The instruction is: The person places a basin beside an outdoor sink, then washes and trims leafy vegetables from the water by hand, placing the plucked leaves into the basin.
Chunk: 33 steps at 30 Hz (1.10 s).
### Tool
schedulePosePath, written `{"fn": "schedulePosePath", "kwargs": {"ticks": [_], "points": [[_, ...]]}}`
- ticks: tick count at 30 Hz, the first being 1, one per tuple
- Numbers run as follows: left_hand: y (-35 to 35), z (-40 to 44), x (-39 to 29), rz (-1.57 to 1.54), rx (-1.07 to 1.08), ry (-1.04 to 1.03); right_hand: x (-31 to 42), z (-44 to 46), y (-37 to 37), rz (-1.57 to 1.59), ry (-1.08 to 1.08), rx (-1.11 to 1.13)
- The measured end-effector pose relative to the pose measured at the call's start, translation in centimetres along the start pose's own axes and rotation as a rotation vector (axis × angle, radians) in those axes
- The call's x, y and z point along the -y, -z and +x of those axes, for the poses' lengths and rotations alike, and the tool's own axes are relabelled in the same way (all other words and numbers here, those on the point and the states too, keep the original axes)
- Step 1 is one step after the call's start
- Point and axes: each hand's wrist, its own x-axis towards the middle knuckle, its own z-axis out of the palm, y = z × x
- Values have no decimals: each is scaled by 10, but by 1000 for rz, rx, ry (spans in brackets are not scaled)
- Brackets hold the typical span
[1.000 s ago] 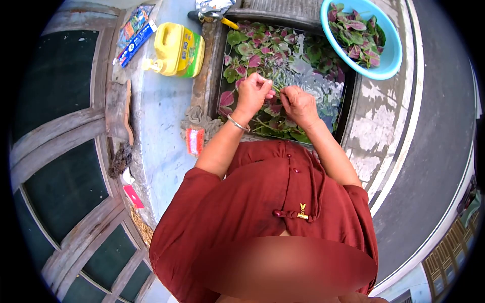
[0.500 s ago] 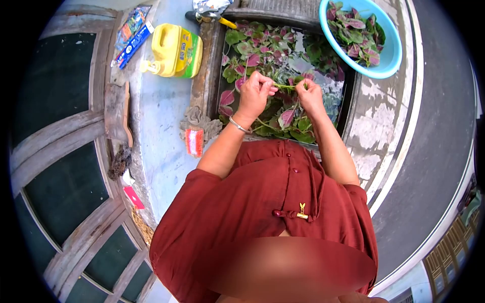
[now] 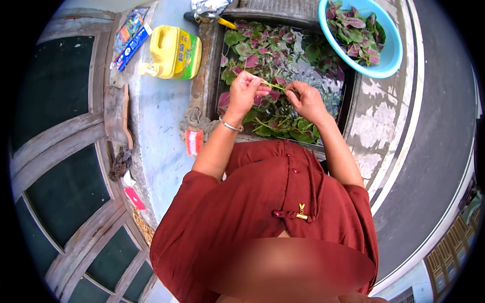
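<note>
A thin green stem [image 3: 273, 86] stretches between my two hands, over a dark sink [image 3: 221, 68] full of water. My left hand [image 3: 246, 92] pinches its left end with thumb and fingers. At the other end, my right hand [image 3: 306, 101] is closed on the stem between thumb and forefinger. Below and around them float many red-and-green amaranth leaves [image 3: 298, 132] on stalks. A light blue plastic basin [image 3: 397, 50] at the upper right holds a heap of similar leaves [image 3: 356, 30].
On the pale ledge to the left stand a yellow pump jug [image 3: 174, 53] and a red-and-white scrubbing brush [image 3: 194, 143] beside a grey rag [image 3: 194, 120]. A blue box [image 3: 132, 48] lies near the window. A yellow-handled tool [image 3: 227, 23] rests at the sink's top edge.
Both hands have shifted a little; the left has moved left and the right has turned, its wrist lower. The stem now slants down to the right, and the leaf cluster near the right hand is gone.
</note>
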Motion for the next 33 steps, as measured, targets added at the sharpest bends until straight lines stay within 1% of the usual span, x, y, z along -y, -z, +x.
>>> {"fn": "schedulePosePath", "kwargs": {"ticks": [5,6,8,9,10,11,12,13,14,16,17,18,21,23,24,26,27,28,30,31,33], "points": [[-4,-3,-1,-12,11,21,3,0,-12,-102,-86,28],[-4,-3,-1,12,26,0,3,0,-14,-103,-86,28],[-5,-5,-1,35,40,-20,1,0,-20,-84,-156,-4],[-7,-7,-3,26,46,-76,-1,1,-22,-20,-281,-10],[-8,-8,-5,17,53,-131,-6,0,-22,-22,-281,-12],[-5,-7,-8,51,73,-180,-16,-2,-20,65,-369,-51],[-3,-4,-12,51,70,-184,-30,-3,-18,152,-451,-87],[1,-4,-15,47,139,-168,-36,-1,-14,348,-438,-57],[4,-5,-16,42,209,-146,-44,-6,-2,546,-450,36],[12,-4,-19,74,228,-121,-28,0,26,570,-405,14],[14,-4,-22,92,254,-104,-35,1,33,560,-385,19],[16,-4,-24,112,279,-86,-22,6,44,585,-435,24],[19,-1,-27,84,336,-62,-28,10,41,594,-383,6],[18,0,-29,79,372,-56,-26,14,35,550,-192,116],[16,1,-30,80,397,-60,-16,12,31,580,-207,139],[17,0,-31,84,422,-59,0,11,31,413,-255,323],[18,0,-30,98,437,-28,-1,11,22,468,-89,308],[19,0,-29,110,452,2,4,8,20,554,-164,383],[19,0,-28,111,459,16,0,7,8,533,4,391],[19,0,-27,113,465,27,-2,7,8,535,4,390],[21,1,-25,128,465,20,-2,8,12,361,-69,535]]}}
